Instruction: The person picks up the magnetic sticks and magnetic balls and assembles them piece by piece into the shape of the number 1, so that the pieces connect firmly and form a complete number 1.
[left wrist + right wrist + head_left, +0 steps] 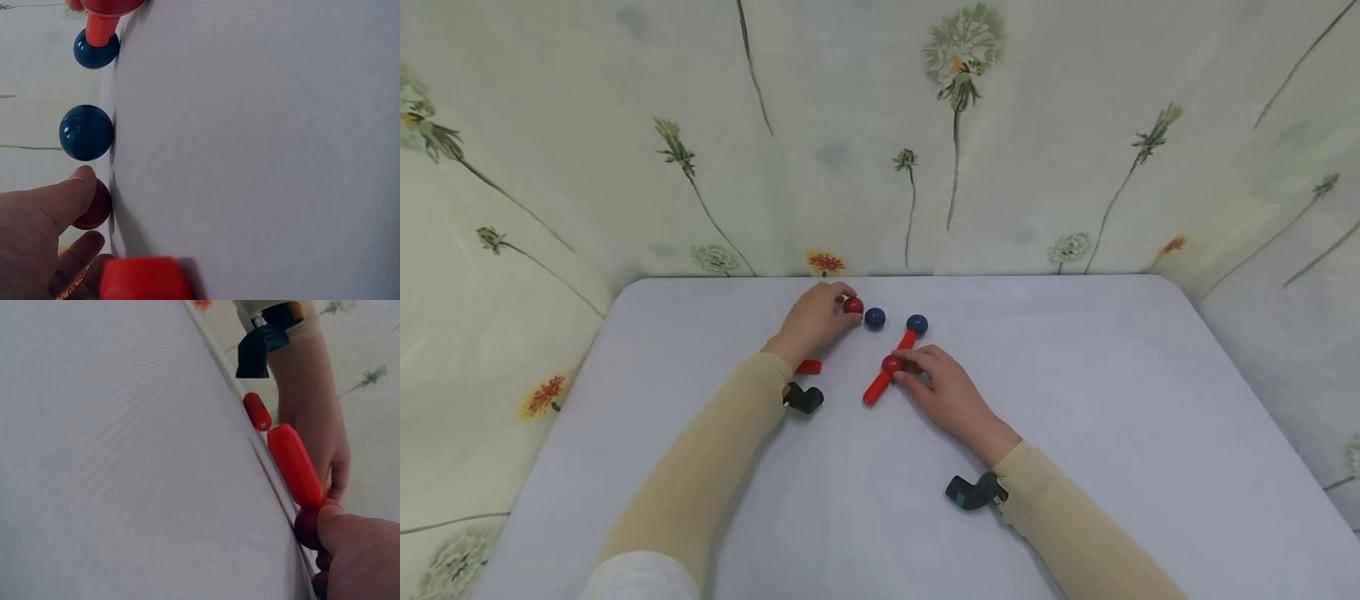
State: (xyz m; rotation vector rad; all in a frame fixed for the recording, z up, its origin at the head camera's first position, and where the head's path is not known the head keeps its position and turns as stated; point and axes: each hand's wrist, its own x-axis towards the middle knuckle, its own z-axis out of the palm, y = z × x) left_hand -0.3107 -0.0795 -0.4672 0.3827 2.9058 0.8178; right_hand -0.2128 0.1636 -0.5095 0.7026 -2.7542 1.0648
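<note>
My left hand (814, 323) holds a red ball (853, 305) between thumb and fingers near the table's far edge. Just right of it lies a loose blue ball (875, 318). My right hand (951, 398) pinches a second red ball (892, 364). From this ball a red rod (877, 388) points toward me, and another red rod (907, 340) runs up to a second blue ball (917, 323), forming a line. A loose red rod (809, 367) lies partly hidden below the left wrist; its blunt end (147, 278) looms large in the left wrist view.
The pieces lie on a white table (1075, 375) with rounded far corners. A flower-printed curtain (842, 167) hangs behind it and along the sides. Dark wrist cameras (973, 492) stick out from both sleeves.
</note>
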